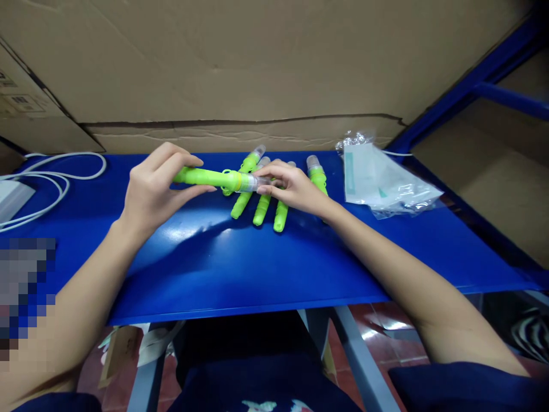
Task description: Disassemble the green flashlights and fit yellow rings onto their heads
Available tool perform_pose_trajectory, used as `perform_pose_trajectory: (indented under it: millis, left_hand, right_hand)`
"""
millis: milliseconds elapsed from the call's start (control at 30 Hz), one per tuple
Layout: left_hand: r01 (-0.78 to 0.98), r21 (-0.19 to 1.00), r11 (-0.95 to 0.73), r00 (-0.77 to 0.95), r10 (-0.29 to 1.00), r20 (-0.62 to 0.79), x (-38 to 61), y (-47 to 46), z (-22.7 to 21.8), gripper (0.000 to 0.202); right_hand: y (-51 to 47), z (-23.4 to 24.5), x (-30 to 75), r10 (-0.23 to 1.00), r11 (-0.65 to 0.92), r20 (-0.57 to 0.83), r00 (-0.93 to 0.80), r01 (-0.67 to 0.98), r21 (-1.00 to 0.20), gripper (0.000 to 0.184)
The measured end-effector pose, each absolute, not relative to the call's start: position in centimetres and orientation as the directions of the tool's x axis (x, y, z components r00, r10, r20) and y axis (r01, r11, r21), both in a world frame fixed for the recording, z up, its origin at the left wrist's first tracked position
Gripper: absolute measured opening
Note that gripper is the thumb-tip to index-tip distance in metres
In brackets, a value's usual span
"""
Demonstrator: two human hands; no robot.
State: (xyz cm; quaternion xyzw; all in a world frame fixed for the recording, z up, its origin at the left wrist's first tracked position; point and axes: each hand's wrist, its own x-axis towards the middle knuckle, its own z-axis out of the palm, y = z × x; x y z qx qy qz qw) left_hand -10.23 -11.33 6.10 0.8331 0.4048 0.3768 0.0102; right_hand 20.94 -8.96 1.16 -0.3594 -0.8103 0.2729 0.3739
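A lime-green stick with a clear end [210, 178] is held level above the blue table, both hands on it. My left hand [156, 174] pinches its green end between thumb and fingers. Around the clear end close the fingertips of my right hand [291, 186], partly covering it. Several similar green sticks [281, 216] lie side by side on the table behind and below the held one, some partly hidden by my right hand. One more green stick [316, 171] rests apart, to the right of that hand, its lower part behind my forearm.
Clear plastic bags with white and pale green sheets [377, 177] lie at the right of the blue table [257, 280]. White cable loops [64, 183] and a white box [15, 197] sit at the left. Cardboard [240, 63] stands along the back; a blue frame bar [472, 91] rises at right.
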Motion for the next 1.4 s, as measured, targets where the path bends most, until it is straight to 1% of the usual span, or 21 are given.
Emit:
perform_pose_trajectory:
  millis: [67, 133, 200, 267, 333, 400, 467, 500, 600, 667, 700, 800, 900, 967, 1033, 1100, 1167, 1200, 1233, 1333, 1400]
  left_hand:
    - [0.525, 0.416, -0.743, 0.341, 0.631, 0.696, -10.5, -10.5, 5.8, 0.051]
    - [0.419, 0.432, -0.799, 0.332, 0.578, 0.746, -10.7, -9.7, 5.6, 0.048]
    - [0.338, 0.478, -0.811, 0.344, 0.579, 0.74, -10.9, -9.3, 5.7, 0.042]
    - [0.269, 0.588, -0.763, 0.342, 0.646, 0.682, -11.0, -9.3, 5.9, 0.038]
    - [0.216, 0.69, -0.69, 0.313, 0.719, 0.621, -11.0, -9.5, 6.0, 0.037]
    - [0.141, 0.738, -0.66, 0.258, 0.744, 0.616, -10.6, -9.7, 5.6, 0.036]
    - [0.033, 0.775, -0.631, 0.169, 0.768, 0.618, -9.8, -9.8, 5.2, 0.038]
    - [-0.032, 0.804, -0.594, 0.11, 0.797, 0.594, -9.4, -9.8, 4.9, 0.043]
    - [-0.229, 0.893, -0.388, -0.07, 0.921, 0.382, -8.0, -10.0, 4.5, 0.052]
    - [-0.324, 0.901, -0.288, -0.139, 0.957, 0.256, -7.5, -10.0, 4.6, 0.047]
    - [-0.353, 0.899, -0.26, -0.169, 0.963, 0.212, -7.3, -10.0, 4.6, 0.041]
    - [-0.376, 0.899, -0.222, -0.265, 0.956, 0.125, -7.4, -9.8, 5.0, 0.026]
    - [-0.386, 0.896, -0.221, -0.335, 0.938, 0.087, -7.5, -9.4, 5.6, 0.026]
    - [-0.435, 0.868, -0.239, -0.377, 0.924, 0.065, -7.7, -9.0, 6.0, 0.028]
    - [-0.502, 0.829, -0.248, -0.428, 0.904, 0.012, -8.2, -8.4, 6.4, 0.03]
    - [-0.556, 0.799, -0.23, -0.471, 0.879, -0.075, -8.9, -7.6, 6.7, 0.035]
    - [-0.586, 0.782, -0.213, -0.497, 0.856, -0.139, -10.0, -6.7, 6.6, 0.037]
    - [-0.594, 0.774, -0.217, -0.504, 0.851, -0.148, -10.5, -6.2, 6.5, 0.037]
    - [-0.601, 0.766, -0.226, -0.508, 0.849, -0.148, -11.0, -5.7, 6.2, 0.035]
    - [-0.602, 0.76, -0.245, -0.516, 0.846, -0.135, -12.2, -4.4, 4.9, 0.029]
    - [-0.597, 0.762, -0.251, -0.508, 0.853, -0.117, -12.8, -3.8, 3.9, 0.03]
  right_hand:
    - [-9.0, 0.8, 20.9, 0.776, 0.606, 0.433, -0.458, 0.356, -0.711, 0.031]
    - [-9.1, 0.4, 20.8, 0.776, 0.614, 0.452, -0.44, 0.36, -0.703, 0.03]
    - [-9.0, 0.0, 20.8, 0.784, 0.608, 0.455, -0.422, 0.376, -0.7, 0.029]
    - [-8.9, -0.3, 20.9, 0.786, 0.606, 0.454, -0.42, 0.376, -0.701, 0.033]
    - [-8.8, -0.4, 20.9, 0.776, 0.621, 0.465, -0.425, 0.387, -0.682, 0.041]
    - [-8.8, -0.3, 20.8, 0.752, 0.654, 0.486, -0.444, 0.417, -0.631, 0.045]
    - [-9.2, 0.0, 20.5, 0.728, 0.684, 0.502, -0.467, 0.444, -0.578, 0.04]
    - [-9.5, 0.2, 20.3, 0.72, 0.693, 0.506, -0.475, 0.45, -0.563, 0.037]
    - [-10.5, 0.5, 19.5, 0.737, 0.676, 0.5, -0.455, 0.466, -0.571, 0.033]
    - [-10.9, 0.4, 19.0, 0.761, 0.648, 0.499, -0.414, 0.489, -0.584, 0.033]
    - [-10.9, 0.3, 18.9, 0.772, 0.636, 0.501, -0.392, 0.499, -0.589, 0.032]
    - [-10.9, -0.4, 18.7, 0.8, 0.6, 0.487, -0.351, 0.491, -0.632, 0.031]
    - [-10.8, -0.9, 18.8, 0.839, 0.542, 0.437, -0.326, 0.424, -0.726, 0.031]
    - [-10.7, -0.9, 19.0, 0.856, 0.511, 0.423, -0.297, 0.366, -0.778, 0.035]
    - [-10.2, -0.4, 19.3, 0.869, 0.49, 0.425, -0.253, 0.32, -0.811, 0.043]
    - [-9.1, 0.5, 19.4, 0.878, 0.476, 0.423, -0.225, 0.311, -0.822, 0.049]
    - [-7.1, 1.5, 19.1, 0.883, 0.462, 0.392, -0.259, 0.333, -0.822, 0.047]
    - [-5.8, 1.9, 18.8, 0.88, 0.453, 0.355, -0.316, 0.333, -0.827, 0.043]
    - [-4.4, 2.1, 18.3, 0.873, 0.444, 0.32, -0.367, 0.329, -0.834, 0.039]
    - [-0.3, 2.4, 16.3, 0.848, 0.449, 0.274, -0.454, 0.341, -0.826, 0.033]
    - [1.9, 2.2, 14.8, 0.839, 0.446, 0.219, -0.499, 0.4, -0.8, 0.029]
